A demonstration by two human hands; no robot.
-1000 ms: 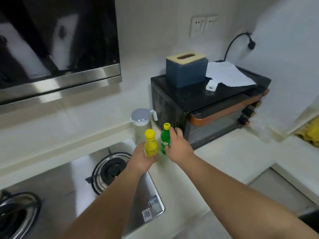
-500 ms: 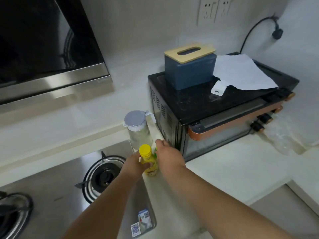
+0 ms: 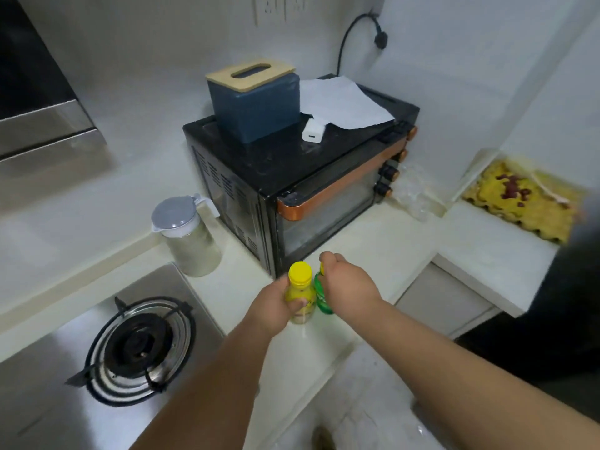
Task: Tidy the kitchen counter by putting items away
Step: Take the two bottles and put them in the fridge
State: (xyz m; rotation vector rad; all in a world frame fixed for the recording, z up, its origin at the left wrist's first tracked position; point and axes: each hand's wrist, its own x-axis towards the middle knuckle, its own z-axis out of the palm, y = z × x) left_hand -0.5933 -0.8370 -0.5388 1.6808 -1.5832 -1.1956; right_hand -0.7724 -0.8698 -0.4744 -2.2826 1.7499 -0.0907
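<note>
My left hand (image 3: 274, 302) grips a small yellow-capped bottle (image 3: 301, 292) with a yellow label. Right beside it, my right hand (image 3: 349, 284) is closed around a small green bottle (image 3: 322, 295), whose cap and upper part are mostly hidden by my fingers. Both bottles are upright, side by side, just in front of the black toaster oven's (image 3: 302, 177) near corner and over the pale counter (image 3: 373, 248). Whether they rest on the counter or hang just above it is unclear.
A lidded jug (image 3: 188, 235) stands left of the oven. A blue tissue box (image 3: 256, 102), a white charger (image 3: 312, 132) and a sheet of paper (image 3: 341, 103) lie on the oven. A gas burner (image 3: 139, 347) is at lower left. A yellow egg tray (image 3: 522, 199) sits at right.
Both hands have drawn the two bottles back from beside the jug and oven toward me, and the camera has tilted downward. Each hand keeps its grip on its bottle.
</note>
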